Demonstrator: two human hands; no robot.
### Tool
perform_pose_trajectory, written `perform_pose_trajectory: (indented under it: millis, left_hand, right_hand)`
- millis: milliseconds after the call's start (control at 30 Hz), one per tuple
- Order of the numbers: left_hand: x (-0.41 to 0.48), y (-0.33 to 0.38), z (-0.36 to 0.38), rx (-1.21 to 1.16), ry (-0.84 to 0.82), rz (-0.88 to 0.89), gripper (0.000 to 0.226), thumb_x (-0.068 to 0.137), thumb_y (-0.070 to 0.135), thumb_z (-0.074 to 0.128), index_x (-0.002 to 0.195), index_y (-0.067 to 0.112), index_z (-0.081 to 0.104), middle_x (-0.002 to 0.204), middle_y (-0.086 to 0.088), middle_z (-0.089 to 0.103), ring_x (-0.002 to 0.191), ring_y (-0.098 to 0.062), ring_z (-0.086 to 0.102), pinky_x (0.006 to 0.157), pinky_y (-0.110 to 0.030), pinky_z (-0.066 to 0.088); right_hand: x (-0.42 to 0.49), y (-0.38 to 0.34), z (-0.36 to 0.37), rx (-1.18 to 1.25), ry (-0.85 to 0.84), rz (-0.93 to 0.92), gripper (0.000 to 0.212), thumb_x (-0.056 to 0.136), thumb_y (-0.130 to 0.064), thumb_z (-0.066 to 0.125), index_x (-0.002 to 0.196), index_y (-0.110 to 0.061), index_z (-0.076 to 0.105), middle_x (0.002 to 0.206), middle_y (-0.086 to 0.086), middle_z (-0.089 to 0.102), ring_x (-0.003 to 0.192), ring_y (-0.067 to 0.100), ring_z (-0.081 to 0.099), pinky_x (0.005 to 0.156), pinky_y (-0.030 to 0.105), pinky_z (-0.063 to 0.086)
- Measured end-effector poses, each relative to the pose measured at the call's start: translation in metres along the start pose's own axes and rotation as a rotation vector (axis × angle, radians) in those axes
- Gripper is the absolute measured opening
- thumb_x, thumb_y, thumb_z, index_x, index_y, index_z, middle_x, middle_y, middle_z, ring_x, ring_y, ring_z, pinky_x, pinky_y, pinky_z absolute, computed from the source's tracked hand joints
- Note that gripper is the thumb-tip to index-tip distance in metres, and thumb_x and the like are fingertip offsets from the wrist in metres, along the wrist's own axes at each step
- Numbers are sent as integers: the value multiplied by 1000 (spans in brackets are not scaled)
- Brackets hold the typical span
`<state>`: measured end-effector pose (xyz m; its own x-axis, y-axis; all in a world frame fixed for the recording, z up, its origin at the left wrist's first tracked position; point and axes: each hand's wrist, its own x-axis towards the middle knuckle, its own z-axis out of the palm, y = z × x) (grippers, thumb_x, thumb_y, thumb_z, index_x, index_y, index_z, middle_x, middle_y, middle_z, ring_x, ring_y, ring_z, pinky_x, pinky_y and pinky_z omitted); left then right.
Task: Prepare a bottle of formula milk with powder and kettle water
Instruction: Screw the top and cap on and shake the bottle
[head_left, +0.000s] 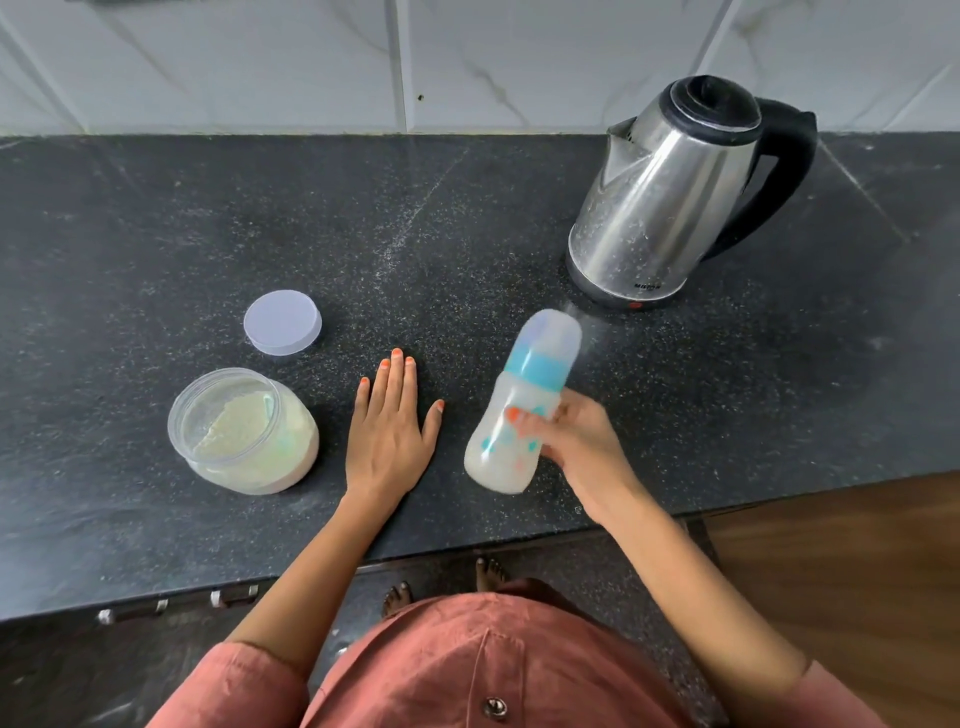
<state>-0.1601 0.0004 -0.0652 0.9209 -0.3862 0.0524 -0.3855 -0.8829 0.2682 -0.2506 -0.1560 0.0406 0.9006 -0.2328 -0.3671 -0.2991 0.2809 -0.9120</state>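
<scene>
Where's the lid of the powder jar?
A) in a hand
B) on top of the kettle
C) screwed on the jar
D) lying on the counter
D: the lid lies flat on the counter, apart from the open powder jar.

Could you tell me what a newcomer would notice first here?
First, the clear baby bottle with a blue collar, milky white inside and blurred, tilted in the right hand over the dark speckled counter. Then the shiny steel kettle with a black handle, at the back right. Left of the flat left hand stands an open clear jar of pale powder, its round lid behind it.
</scene>
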Motion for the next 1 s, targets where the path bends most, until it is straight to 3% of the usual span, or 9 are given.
perform_pose_trajectory:
  millis: [67,200,267,433,500,633,700,833,1000]
  left_hand:
    - [0,0,0,2,-2,0,77,86,52,5,144,5,20,153,-11,17,142,-24,16,114,-37,7]
    - [0,-1,1,1,-1,0,76,87,52,6,144,4,20,153,-12,17,141,-24,16,114,-37,7]
    - [0,-1,1,3,-3,2,75,87,52,6,144,4,21,153,-12,17,141,-24,17,114,-38,8]
    - [1,-1,2,-5,-7,-2,75,87,52,8,143,4,23,152,-12,20,141,-26,20,113,-39,10]
    - [0,-1,2,-9,-8,-2,75,87,51,9,143,3,24,152,-13,20,140,-26,21,113,-39,10]
    - [0,-1,2,-11,-2,1,73,89,50,12,142,2,27,151,-14,23,139,-27,23,113,-40,13]
    - [1,-1,2,-9,-4,1,73,89,50,12,142,2,26,151,-14,23,139,-27,23,113,-40,13]
    - [1,-1,2,-1,-10,2,75,87,51,8,143,3,23,152,-12,20,141,-26,20,113,-39,10]
    - [1,-1,2,-5,-3,1,74,88,51,10,142,3,25,151,-13,21,140,-26,21,113,-39,11]
  right_hand:
    - [-3,0,-1,-93,-28,14,20,71,0,68,84,-16,67,77,-6,72,79,11,66,79,29,54]
    - [14,-13,-7,461,193,-43,12,84,-8,57,91,-14,63,81,-6,72,79,7,67,74,26,56]
    - [17,-13,-6,543,236,-70,11,86,-12,55,94,-16,61,84,-7,72,80,5,67,77,27,55]
    - [-9,3,4,-85,-30,9,18,75,-1,65,81,-18,67,73,-6,72,74,9,66,72,26,54]
    - [-5,-1,2,-7,10,-13,18,76,0,64,81,-17,66,72,-7,72,74,9,66,72,27,54]
    - [15,-13,-1,489,223,-82,11,87,-10,53,90,-17,61,78,-10,72,77,4,67,74,24,55]
    - [12,-9,3,374,185,-78,11,86,-9,56,90,-17,62,78,-9,72,79,7,67,75,25,55]
    - [-5,1,4,-90,-25,-24,20,67,-6,75,82,-16,68,76,-5,72,78,12,66,73,27,54]
    - [14,-12,-1,478,237,-73,11,86,-10,55,91,-16,61,85,-5,70,80,7,66,76,27,55]
